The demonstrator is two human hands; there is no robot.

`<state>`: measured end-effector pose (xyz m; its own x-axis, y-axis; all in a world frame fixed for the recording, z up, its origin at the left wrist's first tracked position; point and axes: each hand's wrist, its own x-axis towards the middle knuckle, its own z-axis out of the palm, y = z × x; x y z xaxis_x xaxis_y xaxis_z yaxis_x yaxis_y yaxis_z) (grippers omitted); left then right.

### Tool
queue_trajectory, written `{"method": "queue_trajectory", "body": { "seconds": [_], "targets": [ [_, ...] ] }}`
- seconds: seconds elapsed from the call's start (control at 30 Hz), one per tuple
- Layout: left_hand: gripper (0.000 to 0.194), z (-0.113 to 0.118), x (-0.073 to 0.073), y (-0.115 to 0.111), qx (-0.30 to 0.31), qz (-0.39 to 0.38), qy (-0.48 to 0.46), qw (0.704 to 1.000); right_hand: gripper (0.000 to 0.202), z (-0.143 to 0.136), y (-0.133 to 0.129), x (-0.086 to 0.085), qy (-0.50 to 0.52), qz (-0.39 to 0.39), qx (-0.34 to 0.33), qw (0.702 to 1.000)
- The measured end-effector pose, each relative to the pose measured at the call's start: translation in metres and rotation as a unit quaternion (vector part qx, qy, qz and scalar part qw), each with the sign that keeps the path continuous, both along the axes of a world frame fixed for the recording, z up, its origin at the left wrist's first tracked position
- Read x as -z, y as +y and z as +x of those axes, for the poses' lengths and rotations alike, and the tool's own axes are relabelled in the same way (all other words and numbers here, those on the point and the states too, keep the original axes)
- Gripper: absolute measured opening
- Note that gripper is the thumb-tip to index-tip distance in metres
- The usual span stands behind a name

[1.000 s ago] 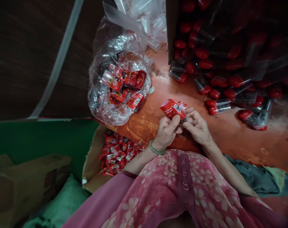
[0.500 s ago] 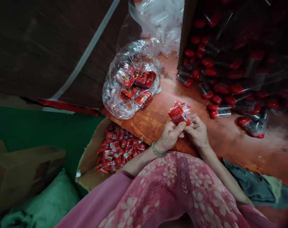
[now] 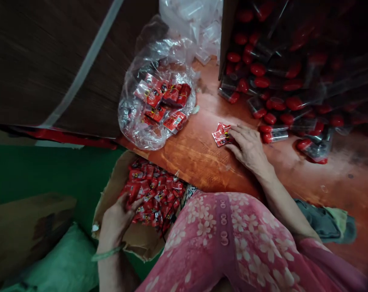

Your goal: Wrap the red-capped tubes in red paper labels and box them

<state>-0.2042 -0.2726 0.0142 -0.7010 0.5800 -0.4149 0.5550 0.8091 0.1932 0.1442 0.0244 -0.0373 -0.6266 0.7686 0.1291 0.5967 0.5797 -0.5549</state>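
Observation:
A few small red printed packets (image 3: 221, 135) lie together on the orange-brown tabletop. My right hand (image 3: 247, 146) rests beside them, its stretched fingers touching their right edge and the thumb apart. Lower left, my left hand (image 3: 118, 213), with a green bracelet on the wrist, hangs over a cardboard box (image 3: 109, 182). Its fingers are spread above the heap of small red wrapped packets (image 3: 159, 192) in that box. Whether a fingertip touches a packet there is hard to make out.
An open clear plastic bag (image 3: 129, 121) holds more red packets on the table. Clear tubes with red caps (image 3: 275, 103) pile up at the right, beside a carton wall. Clear plastic pieces (image 3: 206, 36) lie at the back. A dark cloth (image 3: 317, 221) lies at the right front.
My left hand has let go of the red packets and moved down left over the box. The packets now lie on the table under my right fingertips. The view has shifted slightly.

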Motion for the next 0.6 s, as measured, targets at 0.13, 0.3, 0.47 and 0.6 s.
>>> {"method": "queue_trajectory", "body": {
  "seconds": [0.13, 0.3, 0.47, 0.6],
  "targets": [
    [0.065, 0.012, -0.001, 0.022, 0.044, 0.058, 0.127, 0.989, 0.032, -0.004, 0.006, 0.009, -0.075, 0.026, -0.016, 0.997],
    [0.04, 0.099, 0.011, 0.139, 0.253, 0.321, -0.014, 0.913, 0.03, -0.008, -0.001, 0.014, -0.087, 0.089, -0.018, 0.992],
    [0.039, 0.152, 0.036, 0.23, 0.467, 0.369, -0.082, 0.799, 0.031, -0.014, -0.005, 0.003, -0.139, 0.128, -0.038, 0.981],
    [0.044, 0.15, 0.052, 0.255, 0.531, 0.342, -0.064, 0.772, 0.033, -0.023, -0.005, -0.005, -0.178, 0.111, -0.029, 0.977]
  ]
}}
